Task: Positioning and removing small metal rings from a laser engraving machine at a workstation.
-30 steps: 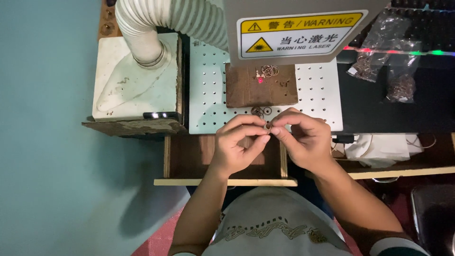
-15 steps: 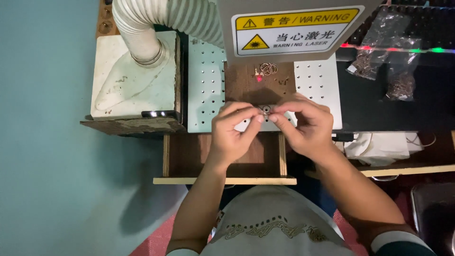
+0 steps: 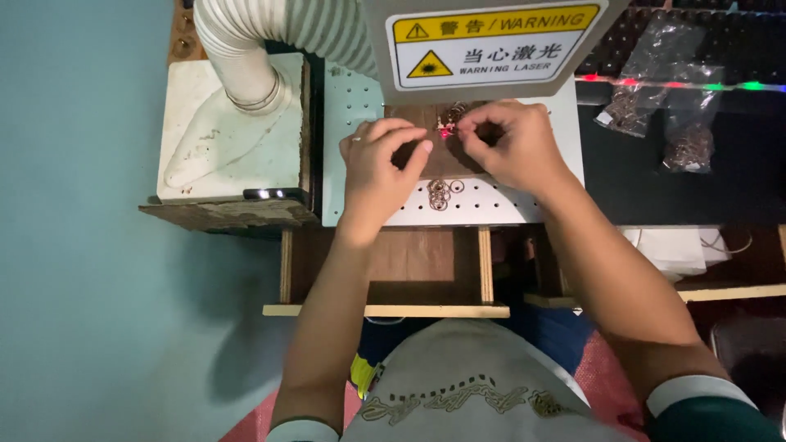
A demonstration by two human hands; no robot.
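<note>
right hand (image 3: 512,147): thumb and forefinger pinched together on a small metal ring (image 3: 455,115) at the far edge of the brown wooden jig block (image 3: 409,123), just under the laser head housing (image 3: 491,41); the ring itself is mostly hidden by the fingertips
left hand (image 3: 378,160): fingers curled down onto the near left part of the same block, tips pressed to the wood beside the red laser dot (image 3: 444,131); whether it clamps anything of its own I cannot tell (nothing shows between the fingertips)
where the piece sits: at the far side of the block, touching or just beside the red dot, between the two hands
loose rings (image 3: 440,193): a small cluster lies on the white perforated plate (image 3: 524,209), near side, just beside the left wrist
farther out: corrugated extraction hose (image 3: 262,49) and its white hood (image 3: 229,123) to the left; clear bags of metal parts (image 3: 655,90) on the dark surface to the right, well apart from the hands
risk, slip: the ring is tiny and held only at the fingertips, so I judge it could drop and roll into the plate's holes
risk, sweep: the left wrist could brush the loose cluster and scatter it
risk, beam: fingers lie right by the aiming dot, so firing with hands there could burn skin
risk, aim: a nudged block would likely mark off centre
</note>
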